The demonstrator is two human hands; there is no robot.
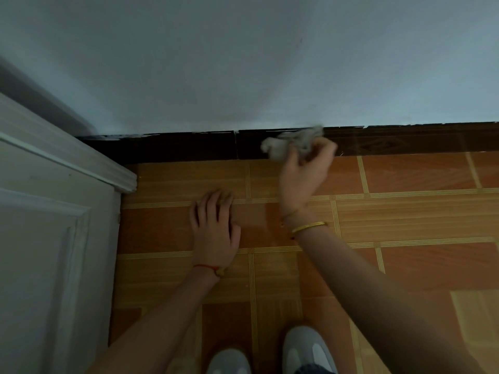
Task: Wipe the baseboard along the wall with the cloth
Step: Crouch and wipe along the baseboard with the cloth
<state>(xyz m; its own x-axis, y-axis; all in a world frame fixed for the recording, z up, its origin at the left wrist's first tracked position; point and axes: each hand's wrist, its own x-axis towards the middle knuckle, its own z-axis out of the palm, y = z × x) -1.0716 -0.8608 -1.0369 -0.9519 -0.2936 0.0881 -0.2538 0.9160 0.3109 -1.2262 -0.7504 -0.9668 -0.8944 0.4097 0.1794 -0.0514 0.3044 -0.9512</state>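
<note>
The right hand [305,171] was raised off the floor with its fingers curled round a crumpled pale grey cloth [293,143], gripping it in a bunch. The hand and the cloth were blurred, so the lie of each finger could not be made out. The cloth was pressed against the dark brown glossy baseboard [175,147], near its top edge, and a loose tuft of it stuck out to the left of the fingers. A thin gold bangle [309,226] and a finer cord sat on the right wrist.

The left hand [214,228] lay flat on the orange-brown tiled floor [418,217], palm down, fingers straight and close together, pointing toward the wall. It held nothing. A red string bracelet [206,268] circled the left wrist. The left hand rested well short of the baseboard, to the left of the right hand and nearer the person.

The baseboard ran along the foot of a pale blue-grey painted wall [243,63], from a white panelled door [54,238] and its moulded frame on the left to the right edge of the view. A vertical joint in the baseboard showed just left of the cloth. White flecks marked its upper edge.

At the bottom of the view, two light grey shoe toes [307,349] stood on the tiles between the forearms.
</note>
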